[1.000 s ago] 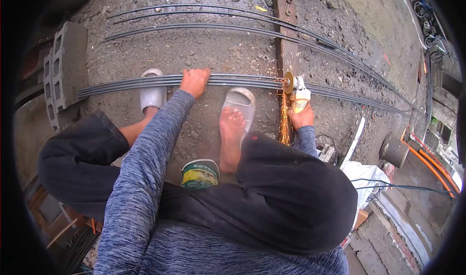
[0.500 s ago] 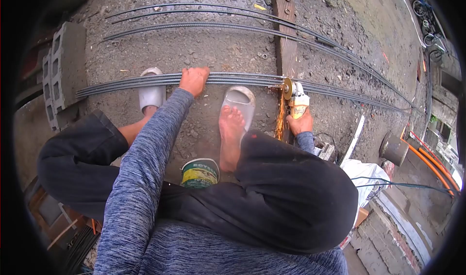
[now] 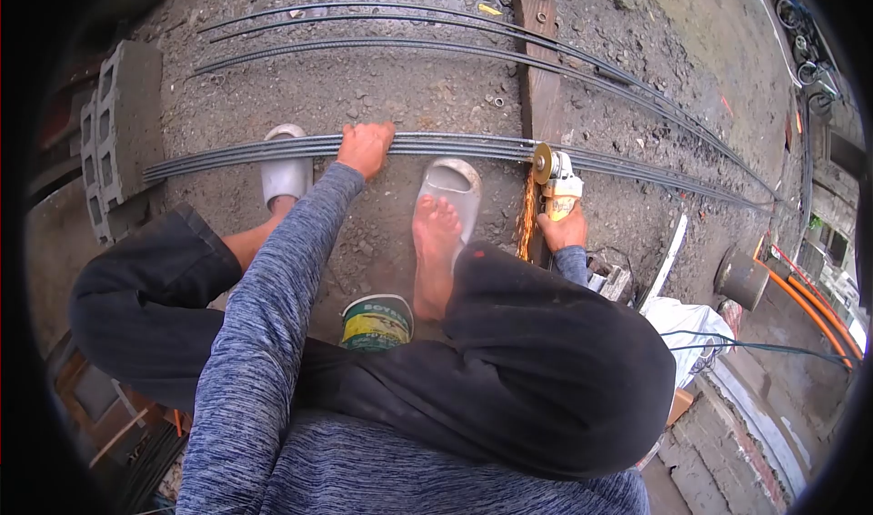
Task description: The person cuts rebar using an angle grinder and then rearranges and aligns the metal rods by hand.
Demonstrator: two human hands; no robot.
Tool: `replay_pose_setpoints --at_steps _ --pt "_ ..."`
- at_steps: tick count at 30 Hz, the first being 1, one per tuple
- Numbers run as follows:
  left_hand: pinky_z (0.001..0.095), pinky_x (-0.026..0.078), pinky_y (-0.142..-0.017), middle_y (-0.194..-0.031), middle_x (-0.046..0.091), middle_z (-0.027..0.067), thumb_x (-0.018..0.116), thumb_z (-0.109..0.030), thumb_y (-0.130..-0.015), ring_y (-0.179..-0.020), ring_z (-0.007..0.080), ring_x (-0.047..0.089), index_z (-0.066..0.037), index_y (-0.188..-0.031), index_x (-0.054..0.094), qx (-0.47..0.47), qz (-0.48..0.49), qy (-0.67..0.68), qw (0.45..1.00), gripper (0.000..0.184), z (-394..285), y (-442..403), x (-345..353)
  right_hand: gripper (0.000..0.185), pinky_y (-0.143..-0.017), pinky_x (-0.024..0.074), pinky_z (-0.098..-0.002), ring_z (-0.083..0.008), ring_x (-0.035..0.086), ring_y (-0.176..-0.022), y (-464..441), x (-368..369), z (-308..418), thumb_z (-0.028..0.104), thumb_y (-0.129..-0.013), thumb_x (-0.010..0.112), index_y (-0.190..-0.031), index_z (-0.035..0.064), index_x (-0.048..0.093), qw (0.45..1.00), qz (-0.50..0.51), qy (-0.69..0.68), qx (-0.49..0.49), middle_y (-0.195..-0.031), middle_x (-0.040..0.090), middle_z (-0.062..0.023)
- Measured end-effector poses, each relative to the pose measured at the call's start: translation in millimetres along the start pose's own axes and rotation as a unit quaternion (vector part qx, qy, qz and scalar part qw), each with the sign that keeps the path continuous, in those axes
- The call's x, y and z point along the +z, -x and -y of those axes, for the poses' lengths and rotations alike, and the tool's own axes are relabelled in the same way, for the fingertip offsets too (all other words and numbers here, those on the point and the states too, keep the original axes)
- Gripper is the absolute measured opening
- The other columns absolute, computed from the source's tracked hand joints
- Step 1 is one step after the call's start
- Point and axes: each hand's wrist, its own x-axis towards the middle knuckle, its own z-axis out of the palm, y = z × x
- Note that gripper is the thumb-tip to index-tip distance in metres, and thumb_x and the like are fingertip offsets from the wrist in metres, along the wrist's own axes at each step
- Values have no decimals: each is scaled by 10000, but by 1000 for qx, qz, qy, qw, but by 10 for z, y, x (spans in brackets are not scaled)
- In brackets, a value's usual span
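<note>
My left hand [image 3: 366, 148] is closed around a bundle of several steel rebars [image 3: 455, 147] that runs left to right across the ground. In my right hand [image 3: 563, 231] is a yellow and silver angle grinder [image 3: 562, 189], gripped by its body. Its round disc [image 3: 543, 163] meets the rebars where they cross a wooden plank [image 3: 539, 101]. Orange sparks [image 3: 527, 217] stream down from the disc toward me. The fingers of my right hand are partly hidden under the grinder.
More rebars [image 3: 382, 44] lie farther out across the plank. Hollow concrete blocks [image 3: 127, 137] stand at the left. My sandalled feet are just below the bundle, with a green and yellow bucket [image 3: 376, 322] between my legs. A metal cylinder [image 3: 741, 278] and orange hoses [image 3: 809, 311] lie at right.
The grinder still throws sparks at the rebars, with its disc in nearly the same spot. Both hands keep their hold, and the view has shifted slightly.
</note>
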Motion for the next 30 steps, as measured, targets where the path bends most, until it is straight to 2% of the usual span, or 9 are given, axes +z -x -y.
replay_pose_setpoints --at_steps 1,4,10,13,19,22,30 --pt "582 445 -838 -951 718 123 528 -116 -909 -922 341 695 -109 -1063 608 -3 11 0 1000 174 -6 -4 -14 698 -878 542 -479 -433 677 -1001 -21 2 16 301 -655 772 -1242 -15 564 1000 -1 -2 -1 -1048 701 -272" --pt "566 467 -819 -915 701 131 673 -116 -808 -916 363 686 -95 -1051 561 -1 -4 0 1000 268 -9 1 -15 693 -878 543 -473 -424 680 -1001 -87 -51 138 289 -658 777 -1235 -28 562 1000 14 -5 7 -1051 700 -271" --pt "570 466 -818 -905 699 139 644 -90 -817 -907 369 685 -94 -1058 567 2 -5 -16 1000 253 4 -8 21 684 -875 544 -446 -389 694 -996 -185 -24 123 277 -654 797 -1213 -45 569 1000 14 -27 3 -1055 705 -259" --pt "570 455 -843 -939 714 102 546 -114 -893 -912 327 695 -124 -1077 608 -1 4 -28 1000 195 -12 9 14 680 -877 542 -451 -393 691 -993 -116 -76 125 278 -643 793 -1199 -45 573 999 16 -32 -4 -1054 701 -264" --pt "573 453 -848 -952 716 97 544 -112 -894 -922 317 699 -124 -1097 604 -2 23 -16 1000 212 -3 -7 -14 687 -879 538 -464 -417 678 -987 -111 12 -29 307 -631 780 -1191 -35 576 1000 13 -20 -3 -1051 694 -268" --pt "563 472 -791 -894 704 148 599 -78 -831 -884 373 689 -85 -1031 574 8 -24 8 1000 201 13 2 20 695 -880 536 -472 -427 674 -993 -82 11 -70 316 -633 769 -1200 -34 572 1000 10 -14 -20 -1047 693 -272" --pt "562 470 -799 -891 701 139 610 -91 -823 -874 372 688 -95 -1031 571 11 -28 6 1000 212 13 9 40 688 -883 535 -483 -429 675 -1002 26 -30 47 303 -642 769 -1209 -30 567 1000 3 16 2 -1045 695 -276"
